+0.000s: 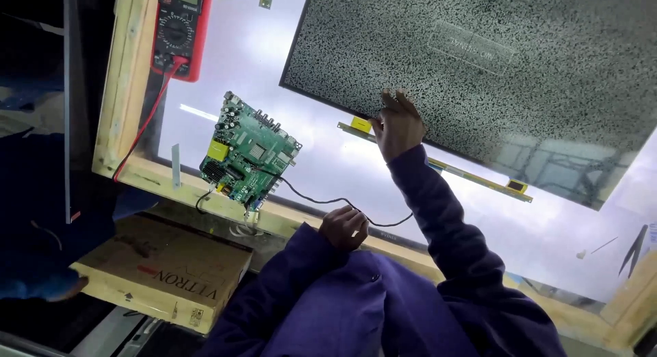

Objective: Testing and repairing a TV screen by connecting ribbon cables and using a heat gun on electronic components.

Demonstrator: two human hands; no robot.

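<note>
1. The red multimeter (179, 30) at the top left is cut off by the frame edge; its red lead (146, 121) runs down over the counter's wooden rim (123, 76).
2. A cardboard box (164, 271) sits below the counter; its near corner is hidden by a purple sleeve.
3. The green circuit board (248, 154) lies tilted on the glossy counter, well apart from both hands, with a thin black cable (315, 199) leading from it towards the left hand.
4. The left hand (344, 227) rests curled at the counter's near rim, fingers closed; whether it grips the cable I cannot tell.
5. The right hand (396, 125) reaches forward on an outstretched arm, fingers spread narrowly, fingertips pressing the lower edge of the speckled display panel (493, 76).
6. That panel lies flat at the upper right, its top and right side cut off; a yellow-tabbed strip (472, 175) runs just beside its lower edge.
</note>
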